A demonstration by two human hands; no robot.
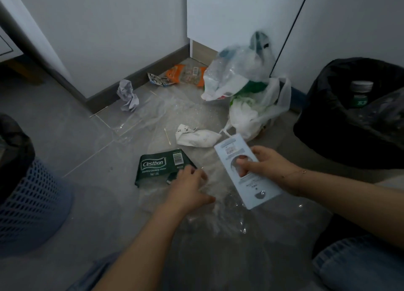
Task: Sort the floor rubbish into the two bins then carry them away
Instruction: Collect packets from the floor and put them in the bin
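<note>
Right hand holds a pale blue card pack clear of the floor, thumb across its face and a fingertip showing through the round cut-out; grip is firm. Left hand reaches down onto clear plastic film, fingers curled at the edge of a green label; whether it has pinched either cannot be told.

Rubbish on the floor: the label and film close in front, a white wrapper just beyond, crumpled paper by the skirting, snack packets in the corner, a heap of plastic bags against the wall, and thin sticks scattered between.

Bins: a blue mesh basket at the left, a black-lined bin at the right. The latter already holds a bottle, which suggests recyclables go there.

Assessment: sorting is at an early stage; most items remain down and neither bin has been lifted.

Advice for the step in hand: carry the card pack to the right bin and release it well inside the rim, not at the liner edge. With the left, gather the film into a bunch before lifting, since a flat sheet will drag the label and sticks with it. Take the label separately if it belongs with the plastics
</note>
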